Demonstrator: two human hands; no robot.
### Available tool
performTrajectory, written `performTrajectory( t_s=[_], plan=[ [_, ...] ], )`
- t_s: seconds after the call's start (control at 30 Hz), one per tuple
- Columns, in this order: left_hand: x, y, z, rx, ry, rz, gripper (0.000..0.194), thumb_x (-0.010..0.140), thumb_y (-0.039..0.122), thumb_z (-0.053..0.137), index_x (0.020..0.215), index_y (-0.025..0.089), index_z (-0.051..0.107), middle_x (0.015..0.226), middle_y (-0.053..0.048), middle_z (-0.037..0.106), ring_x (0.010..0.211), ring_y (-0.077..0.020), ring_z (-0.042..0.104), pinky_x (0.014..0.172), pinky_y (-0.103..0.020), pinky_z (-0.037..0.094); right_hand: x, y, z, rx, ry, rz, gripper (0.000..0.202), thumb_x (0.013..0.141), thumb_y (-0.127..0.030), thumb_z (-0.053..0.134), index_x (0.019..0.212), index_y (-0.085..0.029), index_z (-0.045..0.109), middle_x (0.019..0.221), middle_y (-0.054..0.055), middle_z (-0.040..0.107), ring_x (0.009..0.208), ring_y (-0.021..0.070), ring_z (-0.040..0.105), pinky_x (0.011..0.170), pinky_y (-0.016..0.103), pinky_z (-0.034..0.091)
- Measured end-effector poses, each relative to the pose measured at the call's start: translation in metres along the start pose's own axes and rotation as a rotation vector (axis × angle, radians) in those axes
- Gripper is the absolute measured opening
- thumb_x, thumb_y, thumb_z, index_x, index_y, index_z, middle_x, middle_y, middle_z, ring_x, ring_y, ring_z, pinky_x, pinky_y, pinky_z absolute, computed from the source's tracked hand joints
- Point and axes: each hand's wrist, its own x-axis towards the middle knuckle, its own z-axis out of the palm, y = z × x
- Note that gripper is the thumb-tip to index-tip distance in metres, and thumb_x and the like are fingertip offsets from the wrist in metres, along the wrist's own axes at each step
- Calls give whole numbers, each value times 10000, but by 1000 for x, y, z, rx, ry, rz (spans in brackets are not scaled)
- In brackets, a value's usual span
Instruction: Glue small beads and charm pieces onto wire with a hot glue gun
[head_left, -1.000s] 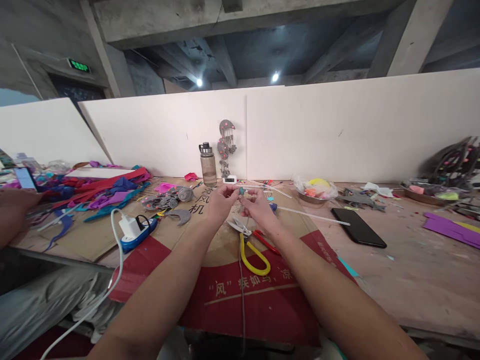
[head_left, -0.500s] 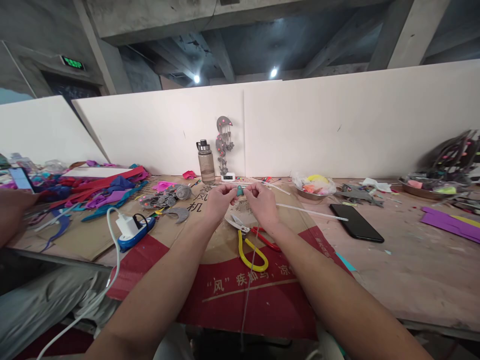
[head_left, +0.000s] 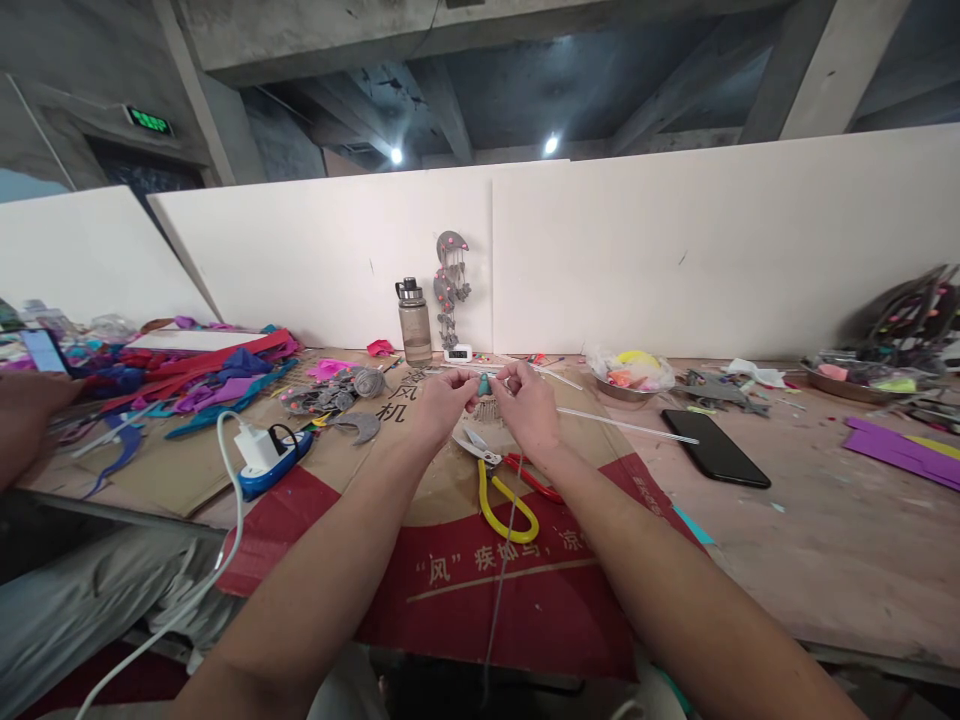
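Observation:
A small teal piece is pinched between the fingertips of my left hand and my right hand. Both hands are closed on it, nearly touching each other above the cardboard. From my right hand a thin grey cord hangs down past the table's front edge. Below my hands lie scissors with yellow handles and a red-handled tool, partly behind my right wrist. Small pins are on the cardboard just under my fingers.
A bottle and a small digital clock stand behind. A black phone lies right, a blue power strip with a white cable left. Fabric strips cover the left side, beside another person's hand.
My right fingers have shifted slightly around the teal piece, and less of it shows. At the far left, the other person's hand has moved up toward their phone.

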Motion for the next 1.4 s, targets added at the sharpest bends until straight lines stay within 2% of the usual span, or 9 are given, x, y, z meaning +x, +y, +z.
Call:
performTrajectory(
  t_s=[0.13,0.43,0.7,0.9,0.97,1.03,1.17,1.27,1.4],
  plan=[
    [1,-1,-2,1,-42,17,145,698,285,629,704,140,623,528,28,526,463,-67,430,471,-207,334,2,0,-2,-1,-39,50,197,773,-326,562,893,-203,659,545,-62,420,543,115,411,555,240,277],
    [-1,4,-3,21,-106,-4,139,712,280,615,725,141,613,502,40,492,456,-67,402,473,-211,300,5,-2,-5,120,-151,138,196,725,-319,543,727,-178,679,552,-45,517,526,96,400,539,233,292],
    [5,-6,-8,-167,-222,-249,195,678,292,688,641,137,575,505,29,502,455,-62,429,472,-205,318,6,5,-2,339,-238,334,161,634,-322,568,641,-164,597,552,-51,499,513,78,372,492,215,275],
    [4,-2,-15,-366,-316,-324,251,677,320,742,788,123,631,683,-16,595,577,-84,534,495,-201,382,6,14,4,495,-223,472,171,617,-340,587,648,-172,577,526,-68,441,446,55,265,439,219,197],
    [6,-5,-18,-382,-278,-333,285,677,327,742,853,129,639,788,-36,631,599,-84,554,486,-195,386,6,15,4,516,-215,508,147,619,-315,582,649,-171,584,530,-63,450,428,50,243,430,225,179],
    [10,-12,-21,-344,-147,-358,283,666,306,740,857,126,633,812,-42,641,571,-66,540,481,-183,389,7,16,5,527,-206,529,114,621,-286,576,639,-173,578,506,-66,430,415,51,226,424,231,167],
    [17,-25,-26,-327,116,-387,209,634,241,693,652,139,512,573,30,503,434,-29,398,394,-154,270,7,20,9,532,-180,599,97,627,-278,573,649,-184,561,433,-88,343,396,62,205,418,238,139],
    [18,-28,-28,-326,169,-333,258,627,237,638,592,174,390,506,75,381,390,-18,296,371,-160,157,8,24,10,530,-178,612,123,617,-294,580,667,-183,565,437,-91,351,394,60,197,419,240,126],
    [16,-29,-27,-279,193,-251,356,621,207,613,581,203,259,463,109,250,368,-18,175,380,-183,84,10,28,7,513,-165,554,169,597,-344,593,628,-183,550,461,-85,366,413,59,218,430,244,146]
  ],
)
